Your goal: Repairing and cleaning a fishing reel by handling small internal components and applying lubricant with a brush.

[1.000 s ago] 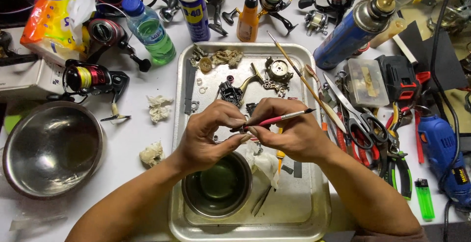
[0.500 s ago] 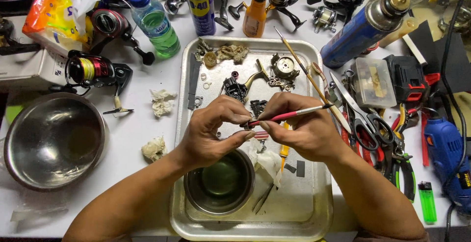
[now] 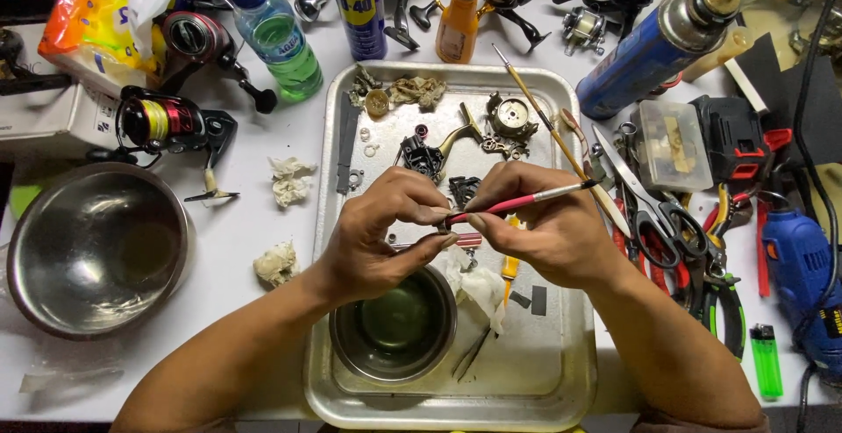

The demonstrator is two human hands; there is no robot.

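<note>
Since the earlier pictures the two hands have hardly moved; they still meet over the middle of the metal tray (image 3: 579, 372), and the view has only slid a little.

The left hand (image 3: 377, 240) has its fingers pinched shut on a small part that is too tiny to make out. The right hand (image 3: 548, 227) has its fingers closed on a thin red brush (image 3: 517, 202), with the tip touching that small part, in the middle of the frame.

Just below the hands, a small dark bowl (image 3: 395, 328) sits in the tray with a crumpled white cloth (image 3: 478, 284) beside it. The hands hide some of the tray.

At the left lies a big steel bowl (image 3: 96, 244) on the white worktop (image 3: 254, 214). At the right, scissors (image 3: 649, 205) and pliers lie in a crowded heap, with a green lighter (image 3: 766, 360) lower down.

Farther up, small reel parts (image 3: 509, 121) lie in the tray. At the top stand a green bottle (image 3: 274, 34), a blue spray can (image 3: 358, 7) and an orange bottle (image 3: 460, 21), cut off by the edge.
</note>
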